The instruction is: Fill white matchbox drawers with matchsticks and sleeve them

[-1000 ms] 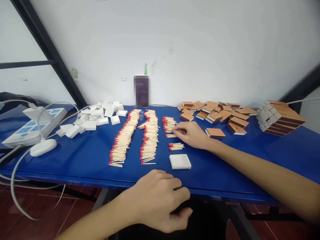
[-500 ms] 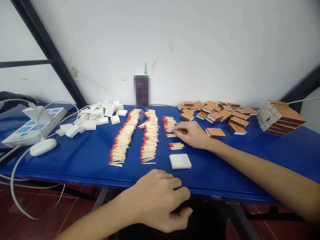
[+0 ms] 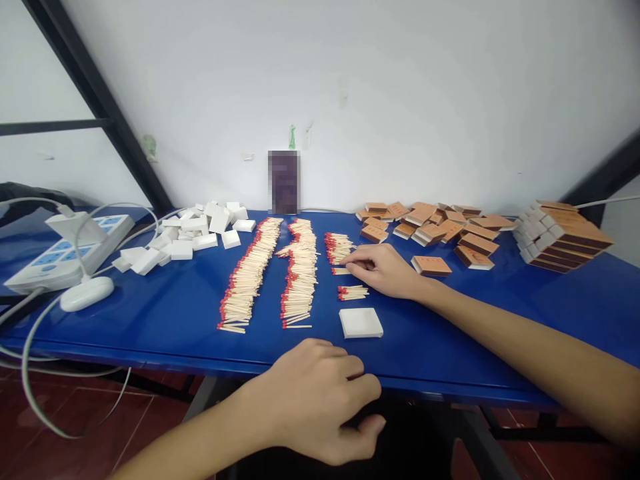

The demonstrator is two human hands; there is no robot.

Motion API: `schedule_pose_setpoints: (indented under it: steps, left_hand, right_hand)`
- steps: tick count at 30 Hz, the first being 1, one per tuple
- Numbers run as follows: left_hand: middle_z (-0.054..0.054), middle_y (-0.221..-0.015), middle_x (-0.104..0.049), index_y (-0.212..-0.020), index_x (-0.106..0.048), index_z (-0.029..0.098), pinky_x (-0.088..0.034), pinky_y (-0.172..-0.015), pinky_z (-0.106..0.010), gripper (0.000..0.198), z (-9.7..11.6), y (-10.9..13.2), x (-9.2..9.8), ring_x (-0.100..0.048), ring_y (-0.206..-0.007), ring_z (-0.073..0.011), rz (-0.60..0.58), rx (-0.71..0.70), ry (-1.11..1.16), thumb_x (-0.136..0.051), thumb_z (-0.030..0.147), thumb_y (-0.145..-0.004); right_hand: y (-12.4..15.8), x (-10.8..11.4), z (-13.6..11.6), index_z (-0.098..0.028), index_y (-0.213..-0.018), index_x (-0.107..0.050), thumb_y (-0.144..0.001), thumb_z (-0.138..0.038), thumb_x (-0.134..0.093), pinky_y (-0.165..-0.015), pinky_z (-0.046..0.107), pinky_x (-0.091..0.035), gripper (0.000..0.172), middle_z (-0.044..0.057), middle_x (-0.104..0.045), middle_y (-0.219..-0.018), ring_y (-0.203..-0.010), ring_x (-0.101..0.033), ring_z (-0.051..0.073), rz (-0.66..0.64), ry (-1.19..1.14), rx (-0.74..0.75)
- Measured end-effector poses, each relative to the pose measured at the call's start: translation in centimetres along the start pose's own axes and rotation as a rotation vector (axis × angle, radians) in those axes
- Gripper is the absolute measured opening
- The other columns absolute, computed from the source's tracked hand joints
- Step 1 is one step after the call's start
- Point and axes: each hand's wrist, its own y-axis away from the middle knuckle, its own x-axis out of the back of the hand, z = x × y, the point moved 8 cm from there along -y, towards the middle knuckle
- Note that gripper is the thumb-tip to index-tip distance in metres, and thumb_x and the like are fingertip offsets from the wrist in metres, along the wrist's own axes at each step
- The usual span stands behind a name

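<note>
My right hand (image 3: 384, 272) lies on the blue table with thumb and index finger pinched together. Its fingertips are on the matches (image 3: 340, 248) of the short right-hand row, covering some of their bare ends. Just nearer, a small group of red-headed matches (image 3: 353, 293) lies apart. Closer to the front edge is a white matchbox tray (image 3: 361, 323); which way up it lies I cannot tell. My left hand (image 3: 325, 400) hovers by the table's front edge, empty, fingers loosely bent and thumb apart.
Two long rows of matches, a left one (image 3: 250, 277) and a middle one (image 3: 300, 277), run front to back. White trays (image 3: 195, 230) are heaped at back left, near a power strip (image 3: 65, 253). Orange matchbox sleeves (image 3: 430, 223) lie scattered at back right, beside stacked matchboxes (image 3: 565, 237).
My right hand's fingertips have shifted very slightly at the short row of matches. My left hand and everything else stay where they were.
</note>
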Motion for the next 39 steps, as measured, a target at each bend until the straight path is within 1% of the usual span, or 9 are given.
schedule_pose_setpoints:
  steps: [4, 9, 16, 23, 31, 37, 39]
  left_hand:
    - [0.006, -0.059, -0.047, -0.069, -0.049, 0.021, -0.034, -0.052, -0.029, 0.025, 0.01, -0.02, -0.04, -0.043, -0.051, -0.0122, -0.015, 0.004, 0.004, -0.064, 0.036, -0.081]
    - [0.005, -0.058, -0.047, -0.069, -0.049, 0.021, -0.034, -0.052, -0.029, 0.025, -0.02, -0.1, -0.03, -0.043, -0.051, -0.0122, -0.016, 0.001, 0.005, -0.064, 0.036, -0.081]
    - [0.005, -0.059, -0.048, -0.069, -0.05, 0.021, -0.034, -0.052, -0.029, 0.023, -0.03, -0.16, -0.08, -0.045, -0.051, -0.0125, -0.04, 0.004, 0.001, -0.061, 0.035, -0.083]
    - [0.004, -0.059, -0.049, -0.069, -0.05, 0.02, -0.033, -0.052, -0.029, 0.023, -0.05, -0.12, 0.0, -0.045, -0.051, -0.0126, -0.026, -0.001, 0.011, -0.061, 0.035, -0.083]
    - [0.005, -0.058, -0.048, -0.069, -0.049, 0.021, -0.033, -0.052, -0.029, 0.024, -0.03, -0.09, 0.0, -0.044, -0.051, -0.0126, -0.015, 0.003, 0.017, -0.061, 0.035, -0.083]
    - [0.005, -0.059, -0.049, -0.069, -0.05, 0.021, -0.032, -0.052, -0.029, 0.023, -0.03, -0.05, 0.01, -0.045, -0.051, -0.0127, -0.027, 0.002, 0.007, -0.062, 0.035, -0.083]
    - [0.005, -0.058, -0.049, -0.069, -0.05, 0.021, -0.032, -0.052, -0.029, 0.023, -0.04, -0.11, 0.03, -0.045, -0.051, -0.0127, -0.031, 0.003, 0.009, -0.062, 0.035, -0.083]
  right_hand:
    - [0.01, -0.11, -0.01, -0.018, -0.094, -0.078, -0.088, -0.022, -0.054, -0.057, 0.025, -0.036, 0.025, 0.001, -0.065, -0.066, -0.055, -0.051, 0.012, -0.012, -0.005, 0.009]
    - [0.02, -0.14, 0.03, -0.018, -0.095, -0.077, -0.089, -0.023, -0.054, -0.057, 0.025, -0.036, 0.025, 0.001, -0.065, -0.067, -0.056, -0.051, 0.012, -0.015, 0.002, 0.012]
    - [0.05, -0.21, 0.02, -0.018, -0.09, -0.076, -0.089, -0.025, -0.054, -0.058, 0.025, -0.036, 0.023, 0.002, -0.066, -0.069, -0.057, -0.051, 0.012, -0.014, -0.005, 0.013]
    - [0.07, -0.17, 0.2, -0.018, -0.086, -0.075, -0.087, -0.024, -0.054, -0.057, 0.026, -0.034, 0.022, 0.001, -0.063, -0.064, -0.053, -0.046, 0.012, -0.007, -0.014, -0.008]
    - [0.18, -0.48, -0.31, -0.016, -0.099, -0.077, -0.089, -0.024, -0.054, -0.059, 0.026, -0.035, 0.026, 0.001, -0.063, -0.065, -0.057, -0.05, 0.013, -0.056, -0.048, 0.025]
    - [0.1, -0.54, -0.52, -0.017, -0.108, -0.075, -0.09, -0.025, -0.054, -0.059, 0.026, -0.034, 0.029, -0.002, -0.055, -0.059, -0.057, -0.048, 0.013, -0.072, -0.021, 0.042]
    - [0.08, -0.56, -0.53, -0.017, -0.108, -0.075, -0.09, -0.025, -0.053, -0.059, 0.026, -0.034, 0.029, -0.001, -0.055, -0.06, -0.057, -0.048, 0.013, -0.076, -0.013, 0.041]
